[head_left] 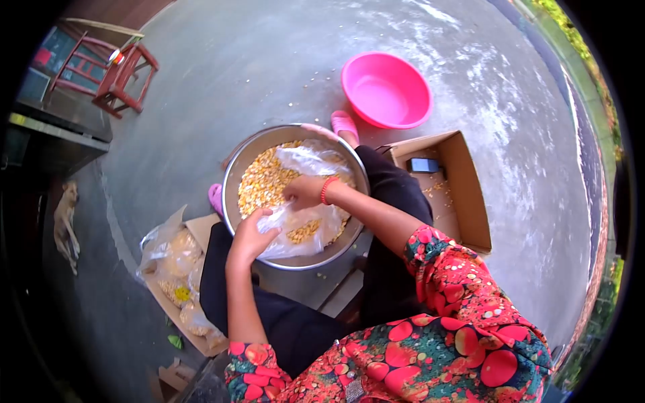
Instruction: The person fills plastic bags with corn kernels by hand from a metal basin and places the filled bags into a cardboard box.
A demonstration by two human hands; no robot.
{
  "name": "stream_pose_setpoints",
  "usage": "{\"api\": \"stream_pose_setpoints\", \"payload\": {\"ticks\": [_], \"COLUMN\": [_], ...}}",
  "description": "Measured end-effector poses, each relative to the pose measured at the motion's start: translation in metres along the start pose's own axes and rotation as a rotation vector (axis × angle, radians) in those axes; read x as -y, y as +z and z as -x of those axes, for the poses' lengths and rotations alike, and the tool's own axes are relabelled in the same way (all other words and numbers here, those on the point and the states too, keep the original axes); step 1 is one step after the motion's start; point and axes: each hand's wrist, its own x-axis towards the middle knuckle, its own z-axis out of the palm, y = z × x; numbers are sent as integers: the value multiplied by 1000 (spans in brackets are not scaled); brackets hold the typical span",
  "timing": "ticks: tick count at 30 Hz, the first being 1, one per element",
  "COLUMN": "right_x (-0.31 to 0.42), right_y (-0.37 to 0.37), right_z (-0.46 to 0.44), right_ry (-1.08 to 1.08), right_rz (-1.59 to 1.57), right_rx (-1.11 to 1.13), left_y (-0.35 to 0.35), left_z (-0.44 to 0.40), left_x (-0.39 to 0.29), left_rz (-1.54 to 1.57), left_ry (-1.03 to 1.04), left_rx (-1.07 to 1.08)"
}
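A wide metal basin [232,195] rests between my knees, with loose yellow and white corn kernels [262,181] in it. Clear plastic [289,248] lies over part of the corn, with some kernels on or under it. My left hand [252,235] is at the near left part of the plastic, thumb and fingers apart. Near the basin's middle, my right hand [306,192], with a red bracelet at the wrist, has its fingers closed at the plastic's edge; the fingertips are partly hidden.
A pink tub [386,91] stands on the floor beyond my foot. At the right is a cardboard box [474,195] holding a dark blue object [423,165]. Bagged corn lies in another box [164,299] at the left. A red chair [121,80] and a dog [66,225] are farther left.
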Motion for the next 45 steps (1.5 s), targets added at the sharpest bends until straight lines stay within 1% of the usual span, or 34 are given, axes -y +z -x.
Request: {"api": "stream_pose_setpoints", "payload": {"ticks": [1,2,4,5,7,8,10,11,12,13,14,15,16,17,18,19,20,21,22,24,25,26,28,29,31,32,34,36,38,39,40,42,44,45], "right_x": [0,-1,-2,-6,-4,-7,-22,-29,-30,-32,-34,-37,-39,-39,-41,-47,-53,-53,-59,-70,-42,-32,-21,-16,-1,10,39,61,50,48,45,38,30,32], "right_y": [0,-1,5,8,7,2,2,-2,-10,-10,-8,-2,5,16,25,40,55,68,72,71,45,31,10,-2,-28,-37,-49,-52,-30,-23,-19,-17,-23,-29], "right_z": [-1,-1,-5,-9,-17,-18,-29,-34,-38,-42,-47,-53,-58,-63,-70,-77,-83,-86,-89,-85,-70,-64,-56,-52,-42,-36,-19,-3,2,6,8,4,-2,-5], "right_ry": [128,123,80,74,97,198,233,269,305,348,346,377,406,417,414,405,395,422,421,449,490,489,554,553,389,389,241,209,87,-36,-104,-119,105,222], "right_rz": [14,-39,-215,-219,-152,-169,-140,-167,-194,-153,-159,-40,81,160,156,115,75,-68,-72,-495,-477,-474,-867,-866,-1214,-1214,-1217,-1072,-790,-593,-489,-414,-447,-574], "right_rx": [3,9,-68,-60,-157,-106,-256,-250,-243,-306,-301,-348,-394,-365,-360,-260,-161,-273,-268,-170,-168,-164,-172,-168,-64,-62,58,170,286,291,268,219,62,-40], "left_y": [4,9,8,7,7,6,-1,-1,-4,-6,-8,-10,-10,-9,-8,-3,-1,-2,-2,3,4,3,3,7,16,19,19,14,12,15,18,19,18,19], "left_z": [-2,-4,-10,-12,-13,-15,-14,-13,-14,-15,-16,-17,-16,-15,-13,-14,-12,-10,-7,-5,-6,-8,-10,-12,-17,-21,-22,-22,-22,-21,-21,-21,-20,-20], "left_x": [6,8,5,6,7,5,-9,-13,-8,-2,5,5,4,1,-3,-1,0,-7,-9,3,6,7,1,6,14,18,15,4,6,9,12,15,13,15], "left_rz": [-102,-134,-162,-161,-114,-117,245,371,370,512,653,640,639,445,251,154,155,9,-137,-192,-210,-227,-222,-278,-334,-338,-341,-305,-291,-311,-330,-313,-276,-275], "left_ry": [-67,-114,-181,-191,-26,-33,-127,-69,-77,-55,-32,-59,-68,-126,-184,-121,-130,-78,-24,-17,-25,-33,-84,-52,-21,-28,-35,-102,-147,-90,-33,-66,-42,-43], "left_rx": [-32,-79,-50,-53,-263,-263,-152,-206,-209,-74,64,117,117,117,116,84,83,64,46,42,50,57,102,62,23,2,-16,-10,36,-27,-90,-76,-11,-9]}}
